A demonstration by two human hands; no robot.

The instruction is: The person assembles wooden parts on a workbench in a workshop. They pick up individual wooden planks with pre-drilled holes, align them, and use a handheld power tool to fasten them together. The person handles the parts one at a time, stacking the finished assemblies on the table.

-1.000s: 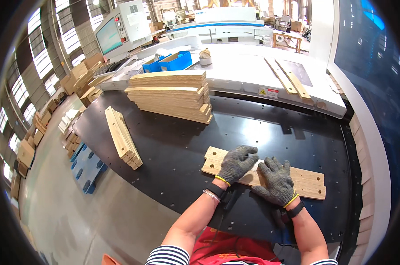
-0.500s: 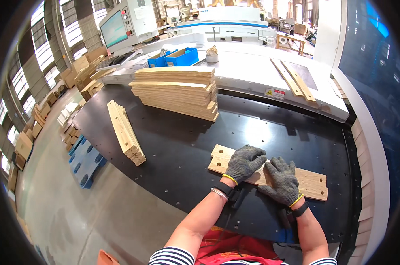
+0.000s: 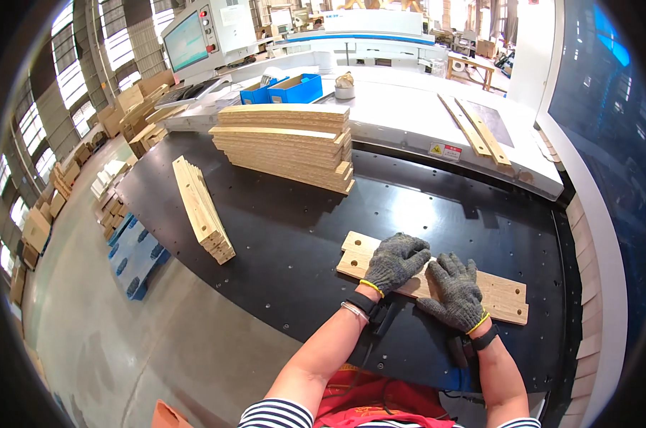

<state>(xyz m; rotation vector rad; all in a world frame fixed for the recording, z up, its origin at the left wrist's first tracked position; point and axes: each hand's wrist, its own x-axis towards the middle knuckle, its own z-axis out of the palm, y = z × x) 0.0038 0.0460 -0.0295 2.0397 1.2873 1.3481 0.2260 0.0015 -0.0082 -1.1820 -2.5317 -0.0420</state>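
Observation:
Two pale wooden slats (image 3: 505,294) with holes near their ends lie side by side on the black table, their ends slightly offset. My left hand (image 3: 398,262), in a grey knit glove with a yellow cuff, sits over their left half, its fingers bent together at the far edge. Just right of it, my right hand (image 3: 455,291), gloved alike, lies on the slats with its fingers stretched out and thumb apart. The middle of the slats is hidden beneath both hands.
A tall stack of wooden slats (image 3: 280,150) stands at the table's back; a smaller stack (image 3: 200,214) lies left. Behind are blue bins (image 3: 294,89), two loose slats (image 3: 473,128) on a white machine bed and a screen (image 3: 186,44). A blue pallet (image 3: 136,257) rests on the floor.
Both hands stay in place on the slats. The view has shifted very slightly; nothing else has visibly moved.

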